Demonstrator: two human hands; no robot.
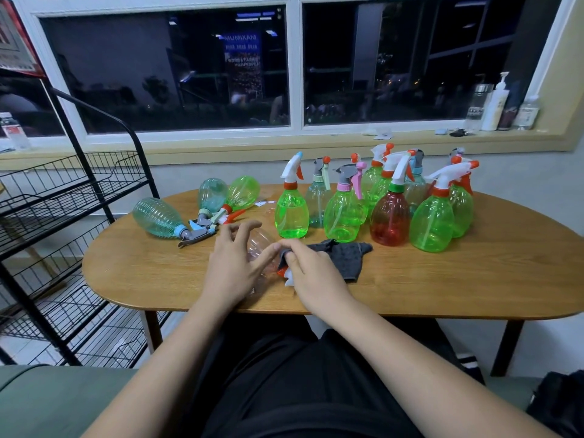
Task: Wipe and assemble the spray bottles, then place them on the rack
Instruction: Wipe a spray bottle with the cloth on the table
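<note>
A clear pinkish spray bottle lies on its side near the front edge of the wooden table. My left hand rests over its body with the fingers spread and relaxed. My right hand pinches a dark grey cloth against the bottle's orange collar and white spray head. Several upright bottles stand behind, mostly green, one red. Three bottles lie on their sides at the left, among them a teal one. The black wire rack stands left of the table.
The window sill behind holds a white pump bottle, clear bottles and small items. A green sofa edge runs along the bottom, and a dark bag sits at the lower right. The rack's shelves show nothing on them.
</note>
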